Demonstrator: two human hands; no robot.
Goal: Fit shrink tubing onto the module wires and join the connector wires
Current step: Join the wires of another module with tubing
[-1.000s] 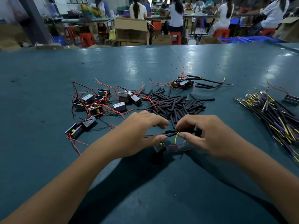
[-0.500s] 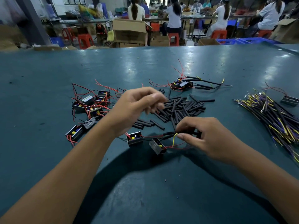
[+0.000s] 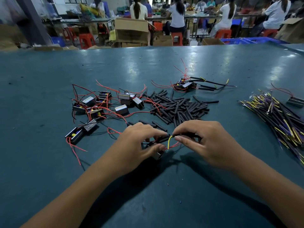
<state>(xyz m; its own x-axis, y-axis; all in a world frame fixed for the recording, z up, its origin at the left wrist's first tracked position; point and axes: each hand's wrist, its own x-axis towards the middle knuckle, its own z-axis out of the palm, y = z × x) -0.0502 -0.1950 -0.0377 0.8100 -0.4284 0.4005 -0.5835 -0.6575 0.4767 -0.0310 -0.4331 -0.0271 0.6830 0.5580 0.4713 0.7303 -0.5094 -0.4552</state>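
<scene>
- Head view: left hand [image 3: 139, 143] pinches a black shrink tube [image 3: 162, 139].
- Right hand [image 3: 207, 143] pinches a black sleeved wire [image 3: 189, 134] near its yellow wire end [image 3: 169, 142].

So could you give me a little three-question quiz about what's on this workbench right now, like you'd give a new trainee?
1. True or false: the pile of black shrink tubes lies between the cluster of modules and the bundle of connector wires.
2. Multiple choice: what colour is the short wire end curving down between the left hand and the right hand? A) blue B) yellow C) white
3. Fill in: the module with tubes already fitted lies on the ___ side of the tube pile, seen from the worker.

Key: 1 true; 2 B; 3 far
</scene>
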